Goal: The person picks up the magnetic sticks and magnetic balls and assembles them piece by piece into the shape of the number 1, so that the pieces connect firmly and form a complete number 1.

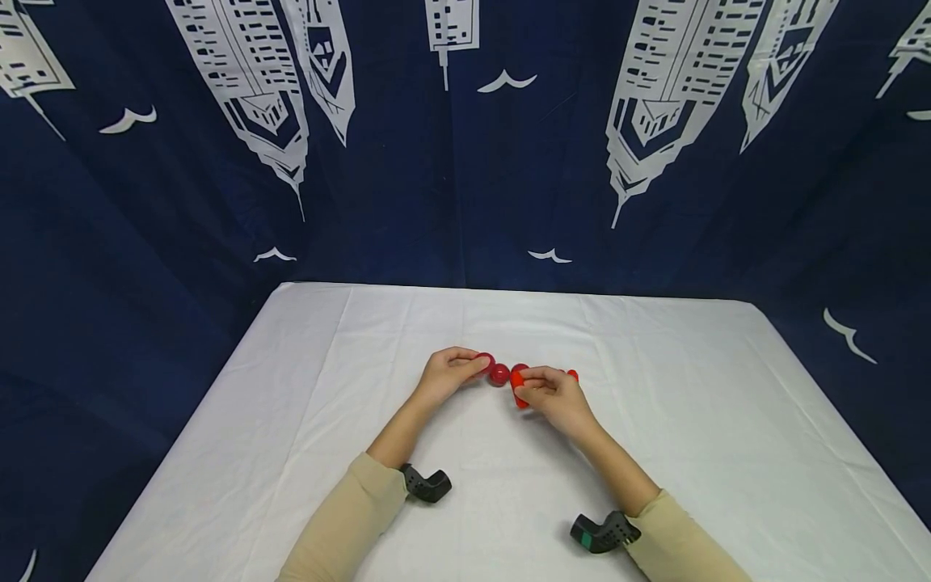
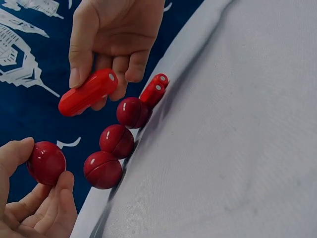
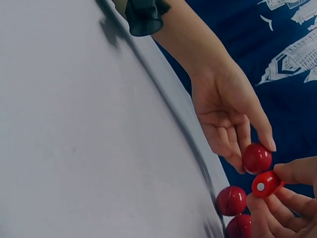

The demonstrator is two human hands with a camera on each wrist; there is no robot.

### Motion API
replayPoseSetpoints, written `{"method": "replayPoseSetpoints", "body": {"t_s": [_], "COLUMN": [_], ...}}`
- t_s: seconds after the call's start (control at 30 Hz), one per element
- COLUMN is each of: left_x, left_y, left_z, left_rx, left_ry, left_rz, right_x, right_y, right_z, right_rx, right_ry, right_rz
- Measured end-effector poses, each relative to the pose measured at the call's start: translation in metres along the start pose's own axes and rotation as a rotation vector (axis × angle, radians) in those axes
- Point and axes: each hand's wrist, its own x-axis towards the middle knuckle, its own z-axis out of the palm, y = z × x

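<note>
Between thumb and fingertips, my left hand (image 1: 440, 377) pinches a glossy dark red ball (image 2: 46, 162), raised off the table in the left wrist view. My right hand (image 1: 558, 402) pinches a bright red, ribbed cylinder (image 2: 88, 93) with rounded ends and a white dot on one end. Three more dark red balls with seams stand in a row on the cloth: a near ball (image 2: 102, 170), a middle ball (image 2: 117, 141) and a far ball (image 2: 131, 112). Beyond them lie two similar red cylinders (image 2: 152, 94), mostly hidden by my right hand in the head view.
A white cloth covers the table (image 1: 465, 493). Behind it hangs a dark blue curtain (image 1: 451, 202) with white building and bird prints. Black wrist devices sit at the left cuff (image 1: 427, 484) and right cuff (image 1: 605, 533).
</note>
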Motion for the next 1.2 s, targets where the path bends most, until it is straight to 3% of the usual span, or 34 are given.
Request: {"method": "replayPoseSetpoints", "body": {"t_s": [0.47, 1.2], "left_x": [0.001, -0.003], "left_y": [0.001, 0.001], "left_z": [0.004, 0.003], "left_rx": [-0.071, -0.049], "left_ry": [0.011, -0.001], "left_rz": [-0.099, -0.074], "right_x": [0.001, 0.003], "right_y": [0.002, 0.001], "right_z": [0.021, 0.035], "right_rx": [0.139, 0.256], "right_ry": [-0.091, -0.086], "right_rz": [0.023, 0.072]}}
